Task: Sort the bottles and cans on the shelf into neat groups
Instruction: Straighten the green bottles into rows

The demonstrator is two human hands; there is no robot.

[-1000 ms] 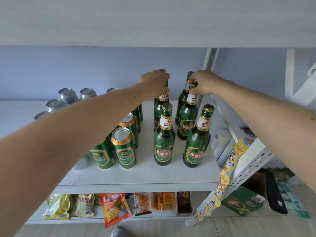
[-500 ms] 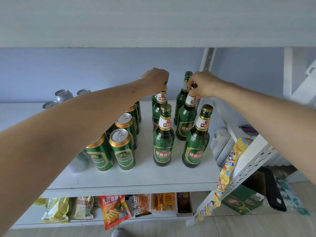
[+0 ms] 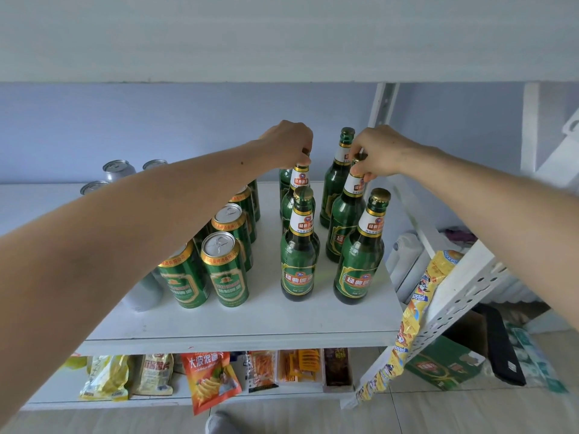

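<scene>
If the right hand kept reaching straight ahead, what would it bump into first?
Probably the back green beer bottle, standing just beyond the right hand, whose grip pinches the neck of a nearer beer bottle. Depth is hard to judge here.

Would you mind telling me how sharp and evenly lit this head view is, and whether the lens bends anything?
Head view: soft, even daylight, faint shadows under the bottles; labels read sharply mid-frame; the wide lens bows the shelf post and stretches both forearms; the right edge smears near the floor; left hand and right hand stay crisp at the bottle tops.
</scene>
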